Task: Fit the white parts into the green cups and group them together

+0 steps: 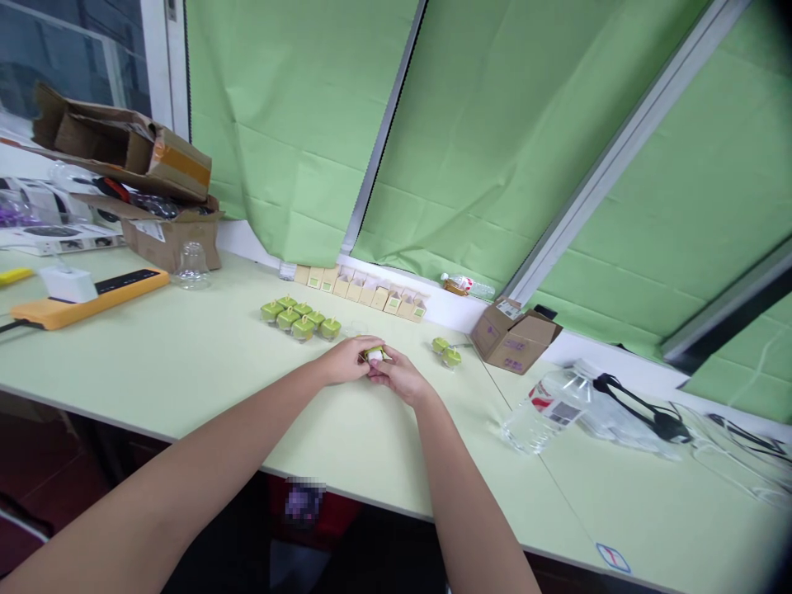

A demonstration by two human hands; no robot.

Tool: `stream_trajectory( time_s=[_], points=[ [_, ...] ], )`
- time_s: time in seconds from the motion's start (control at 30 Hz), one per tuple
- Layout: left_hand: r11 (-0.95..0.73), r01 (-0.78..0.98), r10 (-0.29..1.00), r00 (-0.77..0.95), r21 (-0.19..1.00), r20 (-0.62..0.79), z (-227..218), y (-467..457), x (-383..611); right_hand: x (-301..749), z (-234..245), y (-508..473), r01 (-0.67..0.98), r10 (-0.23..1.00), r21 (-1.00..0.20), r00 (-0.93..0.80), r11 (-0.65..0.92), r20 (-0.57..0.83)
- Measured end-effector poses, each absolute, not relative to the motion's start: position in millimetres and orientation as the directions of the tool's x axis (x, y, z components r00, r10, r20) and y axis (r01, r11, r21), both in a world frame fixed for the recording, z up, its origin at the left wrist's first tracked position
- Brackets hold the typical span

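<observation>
Holds a small green-and-white piece (374,355) in front, between left hand (344,360) and right hand (401,378), over the middle of the pale table (204,363). Pinches it from both sides, curling left fingers about its left and far side and laying right thumb against its near face; cannot tell how the hidden fingers close underneath, or whether the piece touches the tabletop. Stretches both forearms across the table's near edge. Has a close cluster of green-topped clear cups (303,328) beyond the left hand, apart from it, and a smaller group of similar green-topped cups (451,358) beyond the right, near an open cardboard box (516,338). Faces a row of small tan boxes (371,293) at the table's back, below green sheeting (483,124). Has a large clear bottle (550,408) farther right and, well to the left, an orange power strip (117,290) near a clear bell-shaped cup (193,268).
</observation>
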State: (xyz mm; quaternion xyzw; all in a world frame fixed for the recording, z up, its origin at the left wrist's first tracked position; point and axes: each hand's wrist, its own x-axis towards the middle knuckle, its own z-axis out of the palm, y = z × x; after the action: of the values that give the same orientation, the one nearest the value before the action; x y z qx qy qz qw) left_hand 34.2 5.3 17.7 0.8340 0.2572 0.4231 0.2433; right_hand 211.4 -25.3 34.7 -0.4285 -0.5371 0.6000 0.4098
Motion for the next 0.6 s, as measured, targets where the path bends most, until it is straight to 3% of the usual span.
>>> stream_trajectory(
  time_s=[0.27, 0.47, 0.6],
  points=[
    [-0.782, 0.274, 0.609, 0.525, 0.559, 0.595, 25.7, -3.1, 34.5, 204.2, 32.6, -24.7, 0.04, 0.978, -0.997, -0.194, -0.066, -0.073],
    [-0.768, 0.277, 0.627, 0.508, 0.577, 0.59, 26.7, -3.6, 33.2, 202.3, 33.5, -23.3, 0.075, 0.982, -0.996, -0.183, -0.043, -0.056],
    [-0.789, 0.244, 0.586, 0.577, 0.564, 0.569, 24.8, 1.7, 31.9, 207.0, 35.8, -22.2, 0.231, 0.994, -0.973, -0.101, -0.018, -0.042]
  ],
)
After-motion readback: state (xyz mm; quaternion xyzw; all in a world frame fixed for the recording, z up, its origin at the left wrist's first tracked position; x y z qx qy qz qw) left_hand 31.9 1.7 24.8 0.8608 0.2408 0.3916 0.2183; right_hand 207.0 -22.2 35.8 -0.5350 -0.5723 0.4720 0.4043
